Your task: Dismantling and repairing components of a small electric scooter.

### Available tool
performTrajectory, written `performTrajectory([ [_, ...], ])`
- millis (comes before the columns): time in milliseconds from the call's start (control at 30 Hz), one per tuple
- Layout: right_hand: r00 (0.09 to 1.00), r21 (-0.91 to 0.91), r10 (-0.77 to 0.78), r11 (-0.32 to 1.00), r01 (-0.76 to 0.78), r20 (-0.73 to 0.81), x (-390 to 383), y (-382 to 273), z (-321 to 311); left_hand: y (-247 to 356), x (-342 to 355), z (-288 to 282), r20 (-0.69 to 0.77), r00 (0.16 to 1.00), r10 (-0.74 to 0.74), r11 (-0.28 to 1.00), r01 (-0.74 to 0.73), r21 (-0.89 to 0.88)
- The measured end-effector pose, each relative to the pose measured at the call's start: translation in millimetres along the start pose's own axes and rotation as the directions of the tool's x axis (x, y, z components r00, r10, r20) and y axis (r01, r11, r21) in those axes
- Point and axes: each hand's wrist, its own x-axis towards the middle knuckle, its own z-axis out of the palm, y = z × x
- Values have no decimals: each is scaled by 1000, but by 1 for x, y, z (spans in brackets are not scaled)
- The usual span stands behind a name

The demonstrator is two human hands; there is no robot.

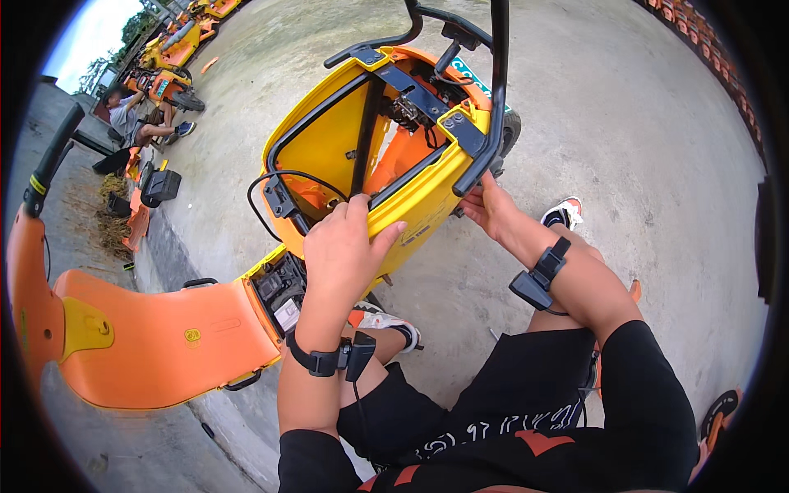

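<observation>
An electric scooter with orange and yellow bodywork stands in front of me, its rear body open at the top. Its yellow side panel (427, 191) runs along the near side. My left hand (349, 242) is closed over the panel's upper rim, fingers curled inward and thumb lying along the outside. At the panel's rear end, below the black grab rail (496, 99), is my right hand (491, 207). Its fingers are bent in against the underside of the bodywork, and what they grip is partly hidden. A black cable (261, 185) loops out of the opening near my left hand.
The orange footboard (164, 337) and front shield (33, 296) extend to the left. Farther off, a person (131, 115) sits beside another orange scooter (160, 85). A black box (162, 186) and loose orange panels (138, 220) lie on the ground. Stacked reddish pieces (715, 49) line the far right.
</observation>
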Motion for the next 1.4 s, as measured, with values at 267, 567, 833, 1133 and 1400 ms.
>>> performTrajectory([
  [267,999,-38,-7,999,8,45,-4,-4,6,-9,-3,-1,11,999,42,999,-42,26],
  [567,997,-143,-67,988,62,-29,-13,-20,4,-12,-5,1,-14,998,63,998,-63,4],
  [833,980,-128,-139,979,158,143,-19,-33,3,-12,-6,5,-93,992,85,996,-88,-28],
  [1133,974,-8,-105,994,109,202,-14,-28,-8,-6,-2,10,-118,990,74,997,-72,23],
  [1400,955,7,-172,984,176,240,-19,-26,1,-4,-2,9,-111,992,54,998,-52,24],
])
